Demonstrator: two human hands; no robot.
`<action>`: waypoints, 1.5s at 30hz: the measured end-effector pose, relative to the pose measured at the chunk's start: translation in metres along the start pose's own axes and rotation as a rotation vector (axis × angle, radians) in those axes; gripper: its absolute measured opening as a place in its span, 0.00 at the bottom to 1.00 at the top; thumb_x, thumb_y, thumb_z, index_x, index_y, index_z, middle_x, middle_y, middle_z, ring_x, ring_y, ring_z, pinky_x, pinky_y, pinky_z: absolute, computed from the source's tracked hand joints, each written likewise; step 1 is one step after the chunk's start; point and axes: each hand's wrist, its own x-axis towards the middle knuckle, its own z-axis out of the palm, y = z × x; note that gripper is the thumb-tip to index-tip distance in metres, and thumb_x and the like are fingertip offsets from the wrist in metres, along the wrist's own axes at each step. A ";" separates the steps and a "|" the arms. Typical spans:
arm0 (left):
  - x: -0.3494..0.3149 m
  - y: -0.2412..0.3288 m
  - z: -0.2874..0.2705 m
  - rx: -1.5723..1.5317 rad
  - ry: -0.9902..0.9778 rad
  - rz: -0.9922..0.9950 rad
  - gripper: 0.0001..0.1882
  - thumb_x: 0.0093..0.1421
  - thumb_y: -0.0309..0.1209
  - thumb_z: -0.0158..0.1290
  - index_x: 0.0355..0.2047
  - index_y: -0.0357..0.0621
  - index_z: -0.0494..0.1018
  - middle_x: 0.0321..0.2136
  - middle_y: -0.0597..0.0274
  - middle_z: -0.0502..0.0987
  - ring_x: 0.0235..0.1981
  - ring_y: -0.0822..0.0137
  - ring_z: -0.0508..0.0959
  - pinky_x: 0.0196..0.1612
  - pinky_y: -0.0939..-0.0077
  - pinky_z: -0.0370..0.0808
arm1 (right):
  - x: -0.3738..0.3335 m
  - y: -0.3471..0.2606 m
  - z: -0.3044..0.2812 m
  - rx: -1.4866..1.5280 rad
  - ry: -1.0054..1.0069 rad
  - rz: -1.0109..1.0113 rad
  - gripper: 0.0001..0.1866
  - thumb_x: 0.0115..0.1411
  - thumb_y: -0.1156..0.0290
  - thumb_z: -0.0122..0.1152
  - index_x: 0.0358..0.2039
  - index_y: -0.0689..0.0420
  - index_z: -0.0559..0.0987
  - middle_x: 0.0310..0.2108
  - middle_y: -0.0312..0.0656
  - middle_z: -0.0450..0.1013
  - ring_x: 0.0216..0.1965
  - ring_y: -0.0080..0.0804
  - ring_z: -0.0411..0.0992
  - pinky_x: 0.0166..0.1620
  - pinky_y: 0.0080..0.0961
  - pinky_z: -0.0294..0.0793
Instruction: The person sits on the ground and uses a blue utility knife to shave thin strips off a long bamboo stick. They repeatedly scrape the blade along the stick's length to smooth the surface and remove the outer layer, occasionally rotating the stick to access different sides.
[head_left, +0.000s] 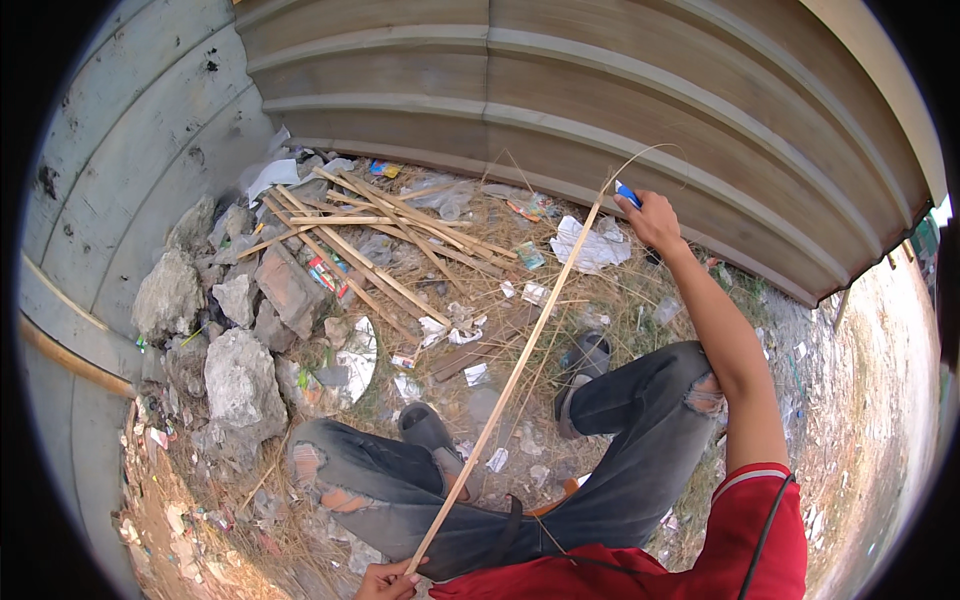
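Note:
A long, thin bamboo strip runs slantwise from near my body up toward the corrugated wall. My left hand is closed on its lower end, at the bottom edge of the view. At the far end, my right hand on its outstretched arm grips what looks like a blue cutter knife; the blade is hard to make out. The knife is right beside the strip's tip. From that tip a fine shaving curls up and to the right.
Several cut bamboo strips lie in a crossed pile at the far left. Beside them sit rough rocks and a broken brick. Corrugated metal and a grey panel wall close off the back and left. Paper scraps and dry grass litter the ground.

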 end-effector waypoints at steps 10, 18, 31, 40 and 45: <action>0.014 0.012 -0.001 0.078 0.022 -0.011 0.18 0.68 0.33 0.58 0.57 0.44 0.78 0.18 0.85 0.59 0.17 0.84 0.57 0.20 0.82 0.51 | -0.003 -0.038 0.010 0.546 0.236 0.053 0.27 0.54 0.50 0.74 0.39 0.64 0.84 0.28 0.46 0.81 0.32 0.32 0.79 0.42 0.29 0.77; 0.018 0.006 -0.004 0.241 0.052 0.121 0.17 0.66 0.33 0.60 0.54 0.43 0.80 0.19 0.84 0.62 0.19 0.85 0.58 0.21 0.82 0.51 | 0.011 -0.012 0.020 0.738 0.244 0.224 0.20 0.54 0.58 0.77 0.33 0.64 0.84 0.28 0.44 0.82 0.30 0.28 0.77 0.38 0.30 0.76; 0.028 0.000 -0.006 0.114 0.060 -0.014 0.19 0.66 0.32 0.59 0.56 0.41 0.78 0.17 0.82 0.62 0.16 0.83 0.59 0.19 0.81 0.52 | 0.023 0.014 0.021 1.280 0.094 0.327 0.20 0.64 0.62 0.69 0.43 0.67 0.76 0.39 0.50 0.82 0.20 0.20 0.64 0.27 0.23 0.67; 0.031 0.017 0.015 -0.003 0.036 -0.012 0.23 0.67 0.32 0.58 0.61 0.39 0.73 0.17 0.82 0.60 0.15 0.82 0.56 0.19 0.81 0.51 | -0.017 -0.040 -0.012 1.371 -0.422 0.457 0.31 0.64 0.49 0.68 0.51 0.66 0.75 0.46 0.56 0.78 0.14 0.12 0.51 0.19 0.17 0.55; 0.045 0.006 0.016 0.029 0.003 -0.014 0.24 0.66 0.33 0.58 0.61 0.40 0.74 0.18 0.83 0.61 0.15 0.83 0.57 0.19 0.82 0.52 | -0.024 -0.081 -0.008 1.467 -0.294 0.243 0.24 0.62 0.53 0.71 0.42 0.64 0.79 0.36 0.46 0.76 0.14 0.12 0.54 0.19 0.17 0.54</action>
